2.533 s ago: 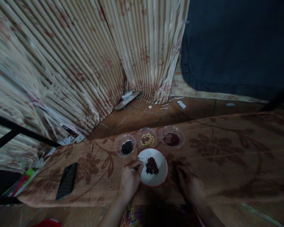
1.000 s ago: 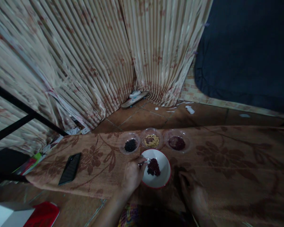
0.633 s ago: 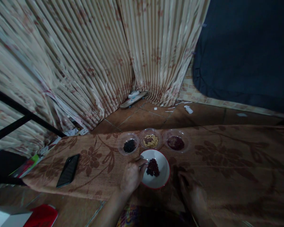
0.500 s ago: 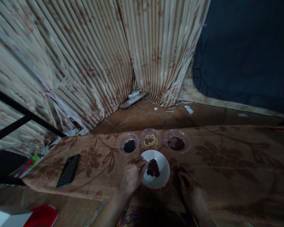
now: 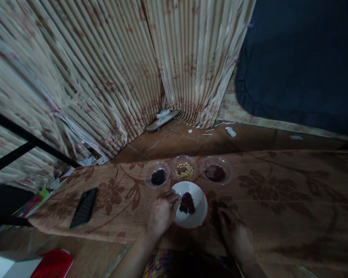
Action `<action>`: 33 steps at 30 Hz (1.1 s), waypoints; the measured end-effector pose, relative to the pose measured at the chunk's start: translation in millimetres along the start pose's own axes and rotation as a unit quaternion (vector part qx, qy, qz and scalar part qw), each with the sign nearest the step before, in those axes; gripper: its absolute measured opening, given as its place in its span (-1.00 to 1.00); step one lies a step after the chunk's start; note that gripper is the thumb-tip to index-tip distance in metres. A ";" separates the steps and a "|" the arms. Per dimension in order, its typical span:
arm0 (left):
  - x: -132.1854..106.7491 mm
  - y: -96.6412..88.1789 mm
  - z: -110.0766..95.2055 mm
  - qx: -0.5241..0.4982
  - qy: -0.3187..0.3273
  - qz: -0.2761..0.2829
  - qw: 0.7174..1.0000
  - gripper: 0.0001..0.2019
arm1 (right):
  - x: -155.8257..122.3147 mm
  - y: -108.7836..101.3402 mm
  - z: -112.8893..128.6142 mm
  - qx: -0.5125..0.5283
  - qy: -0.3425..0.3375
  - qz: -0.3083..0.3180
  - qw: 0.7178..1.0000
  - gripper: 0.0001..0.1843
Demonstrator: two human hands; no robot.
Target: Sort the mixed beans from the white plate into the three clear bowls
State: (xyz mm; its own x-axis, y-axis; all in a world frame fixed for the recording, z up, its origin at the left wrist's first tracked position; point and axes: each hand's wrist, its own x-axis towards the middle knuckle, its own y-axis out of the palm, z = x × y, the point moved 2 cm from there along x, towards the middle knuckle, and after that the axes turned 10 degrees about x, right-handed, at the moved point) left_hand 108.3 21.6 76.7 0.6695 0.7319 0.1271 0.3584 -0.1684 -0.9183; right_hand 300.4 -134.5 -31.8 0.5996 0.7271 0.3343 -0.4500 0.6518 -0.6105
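Note:
A white bowl with a red rim stands on the cloth in front of me, with a heap of dark red and black beans in it. My left hand is at its left rim, fingers pinched on a thin shiny utensil that reaches over the edge; its kind is hard to make out. Right of the bowl, my right hand rests in shadow, fingers loosely curled and apart, nothing visible in them. Behind the bowl are clear plastic bowls of black beans, yellow beans and dark red beans.
A dark phone lies on the brown flowered cloth to the left. Beyond the table, a skateboard and a white bottle lie on the tiled floor before striped curtains. A black metal frame stands at left.
The view has shifted slightly, so the bowls sit a little higher in it. Both hands keep nearly the same places, and the left still grips the utensil at the rim.

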 end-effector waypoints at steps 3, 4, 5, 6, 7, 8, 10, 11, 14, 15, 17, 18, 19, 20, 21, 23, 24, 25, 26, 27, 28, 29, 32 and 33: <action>0.3 0.7 0.1 0.004 -0.005 0.000 1.000 -0.85 | -0.4 0.0 0.5 0.003 0.002 0.003 1.000 -0.59; 0.5 0.8 0.2 0.003 -0.008 -0.001 1.000 -0.85 | -0.6 0.0 0.3 0.004 0.002 0.005 1.000 -0.59; 0.8 0.9 0.2 0.001 -0.010 -0.001 1.000 -0.84 | -0.9 0.1 0.1 0.004 0.002 0.007 1.000 -0.60; 1.2 0.9 0.2 -0.001 -0.012 -0.003 1.000 -0.84 | -1.2 0.2 -0.2 0.003 0.001 0.008 1.000 -0.60; 1.6 0.9 0.1 -0.003 -0.014 -0.004 1.000 -0.84 | -1.5 0.2 -0.5 0.002 -0.001 0.009 1.000 -0.60; 2.0 0.8 -0.1 -0.005 -0.014 -0.005 1.000 -0.85 | -1.7 0.2 -0.7 0.001 -0.003 0.010 1.000 -0.60; 2.8 0.4 -0.8 -0.009 -0.013 -0.003 1.000 -0.85 | -1.9 0.0 -0.6 0.000 -0.002 0.012 1.000 -0.61; 3.1 0.2 -1.2 -0.012 -0.012 -0.001 1.000 -0.85 | -2.0 -0.3 -0.2 0.000 0.001 0.013 1.000 -0.62; 3.6 -0.8 -1.9 -0.026 -0.017 0.002 1.000 -0.84 | -1.5 -1.4 1.8 0.005 0.007 0.016 1.000 -0.62; 3.6 -1.0 -1.9 -0.029 -0.021 0.001 0.999 -0.83 | -1.3 -1.9 2.6 0.008 0.007 0.017 1.000 -0.62; 3.6 -1.3 -1.9 -0.034 -0.026 0.000 0.999 -0.83 | -0.9 -2.5 3.9 0.014 0.005 0.016 1.000 -0.63; 3.5 -1.4 -1.8 -0.036 -0.029 -0.002 0.999 -0.84 | -0.7 -2.7 4.4 0.016 0.003 0.017 1.000 -0.63; 3.3 -1.5 -1.6 -0.037 -0.033 -0.004 0.999 -0.84 | -0.5 -2.8 4.7 0.017 0.000 0.017 1.000 -0.64; 2.8 -1.5 -1.3 -0.039 -0.038 -0.006 0.999 -0.85 | -0.3 -2.7 5.0 0.016 -0.001 0.017 1.000 -0.64; 2.2 -1.6 -0.9 -0.040 -0.044 -0.008 0.998 -0.86 | -0.1 -2.7 5.2 0.014 -0.002 0.016 1.000 -0.65; 0.1 -1.8 0.5 -0.044 -0.060 -0.011 0.997 -0.87 | 0.1 -2.7 5.5 0.011 -0.003 0.010 1.000 -0.65; -1.1 -1.8 1.5 -0.047 -0.069 -0.012 0.996 -0.87 | 0.2 -2.8 5.7 0.012 -0.003 0.008 1.000 -0.65; -2.4 -1.9 2.5 -0.052 -0.077 -0.013 0.996 -0.86 | 0.2 -2.9 5.9 0.015 -0.003 0.007 1.000 -0.65; -3.6 -2.0 3.4 -0.058 -0.083 -0.015 0.995 -0.86 | 0.2 -3.1 6.0 0.018 -0.004 0.009 1.000 -0.66; -4.7 -2.2 4.3 -0.063 -0.089 -0.019 0.994 -0.86 | 0.1 -3.2 6.0 0.021 -0.003 0.012 1.000 -0.66; -5.4 -2.4 5.0 -0.066 -0.093 -0.023 0.993 -0.87 | 0.0 -3.2 5.9 0.022 -0.001 0.015 1.000 -0.67; -5.9 -2.7 5.5 -0.067 -0.098 -0.028 0.993 -0.88 | -0.2 -3.4 5.7 0.022 0.000 0.016 1.000 -0.67; -5.9 -4.1 5.4 -0.065 -0.111 -0.038 0.991 -0.89 | -0.4 -3.5 5.3 0.020 -0.001 0.012 1.000 -0.66; -5.6 -4.6 4.8 -0.064 -0.114 -0.038 0.991 -0.88 | -0.4 -3.5 5.2 0.018 -0.004 0.010 1.000 -0.66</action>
State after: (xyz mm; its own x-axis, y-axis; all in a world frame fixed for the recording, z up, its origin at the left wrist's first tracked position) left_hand 99.8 21.4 78.4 0.4787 0.8731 0.0922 0.4907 -0.1789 -0.8528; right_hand 298.2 -135.9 -26.0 0.5852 0.7415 0.3281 -0.4854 0.6445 -0.5907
